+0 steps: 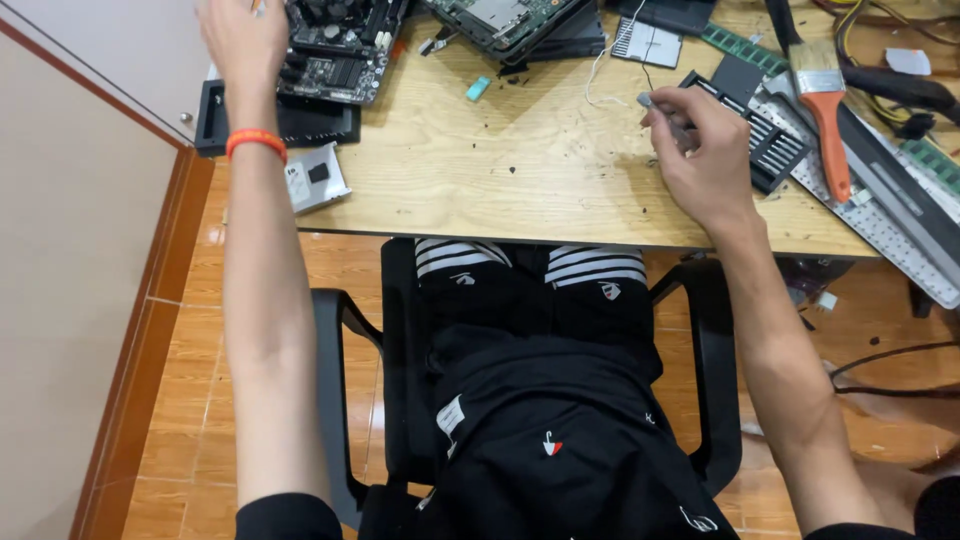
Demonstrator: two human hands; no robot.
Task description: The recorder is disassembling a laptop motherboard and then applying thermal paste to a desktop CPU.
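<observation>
Nearest the camera: lap in black shorts with white-striped hems, seated on a black armchair (700,350) over an orange tiled floor (190,400). Next: plywood table (500,170), its near edge above the knees, surface flecked with dark debris. Right hand (700,150): fingers closed around a slim grey screwdriver (665,115), tip end projecting up and left past the thumb, hand resting on the table just left of a black slotted bit tray (770,140). Beside the tray, to the right: paintbrush (825,100) with orange handle and pale bristles, lying across a long grey keyboard-like strip (890,220). Left arm: orange wristband (256,140). Left hand (240,40): at the top edge of view, laid against the left side of a black circuit board (340,50); fingers cut off by the frame, so their grip cannot be told. The board sits on a black tray (300,125); a silver drive (315,180) lies at the table's near-left corner. Farther back: a green circuit board (500,20), a small teal piece (478,88), a thin white wire (605,70), and a green memory stick (745,45).
</observation>
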